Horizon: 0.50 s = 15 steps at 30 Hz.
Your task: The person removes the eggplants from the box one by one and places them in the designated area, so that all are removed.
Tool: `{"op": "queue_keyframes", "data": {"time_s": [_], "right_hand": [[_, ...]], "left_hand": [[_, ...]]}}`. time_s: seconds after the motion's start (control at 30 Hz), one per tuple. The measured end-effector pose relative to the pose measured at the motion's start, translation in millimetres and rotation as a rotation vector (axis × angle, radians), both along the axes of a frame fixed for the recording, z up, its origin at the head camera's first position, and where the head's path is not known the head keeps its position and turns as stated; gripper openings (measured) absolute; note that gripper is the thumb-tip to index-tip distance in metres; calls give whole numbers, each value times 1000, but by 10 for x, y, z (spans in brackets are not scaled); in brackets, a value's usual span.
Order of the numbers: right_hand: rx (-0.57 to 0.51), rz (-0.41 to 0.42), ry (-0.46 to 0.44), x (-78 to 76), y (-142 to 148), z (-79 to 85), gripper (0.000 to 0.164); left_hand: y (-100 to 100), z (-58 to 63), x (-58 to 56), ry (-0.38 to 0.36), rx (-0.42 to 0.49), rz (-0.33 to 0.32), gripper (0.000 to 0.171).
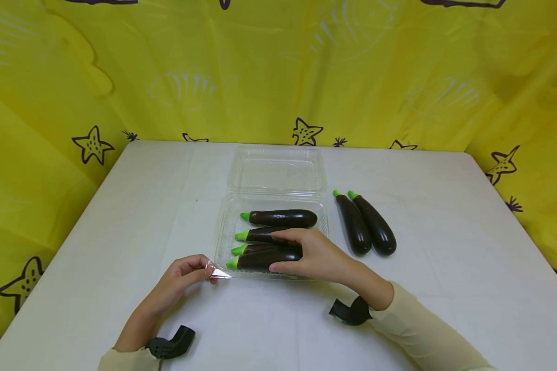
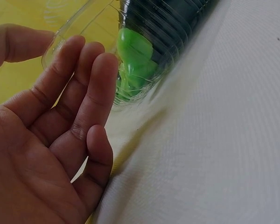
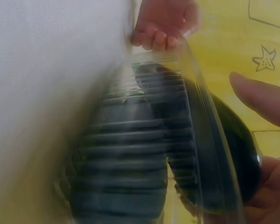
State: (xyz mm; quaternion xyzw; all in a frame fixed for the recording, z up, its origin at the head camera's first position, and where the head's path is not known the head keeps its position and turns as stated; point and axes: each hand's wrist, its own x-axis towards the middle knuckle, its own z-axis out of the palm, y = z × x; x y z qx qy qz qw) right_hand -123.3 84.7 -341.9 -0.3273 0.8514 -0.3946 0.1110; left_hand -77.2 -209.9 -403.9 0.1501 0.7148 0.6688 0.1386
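A clear plastic clamshell box lies opened out, with several toy eggplants in its near half. My left hand pinches the box's near left corner between thumb and fingers; the left wrist view shows the fingertips at the clear rim. At the near side of the box my right hand holds the front eggplant, green stem to the left, thumb on the near side and fingers over the top. Behind it lie other eggplants, the farthest one fully visible. The right wrist view shows the held eggplant above the box rim.
Two more eggplants, a left one and a right one, lie side by side on the white table, right of the box. The clear lid lies flat at the back. A yellow patterned curtain surrounds the table.
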Motion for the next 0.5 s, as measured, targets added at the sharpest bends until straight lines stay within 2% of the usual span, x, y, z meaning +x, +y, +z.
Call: {"op": "queue_keyframes", "data": {"time_s": [0.2, 0.5], "right_hand": [[45, 14, 6, 11, -51, 6, 57], [59, 17, 22, 12, -62, -31, 43]], "left_hand": [[-1, 5, -1, 2, -3, -1, 15], [-6, -14, -3, -2, 12, -10, 15]]}}
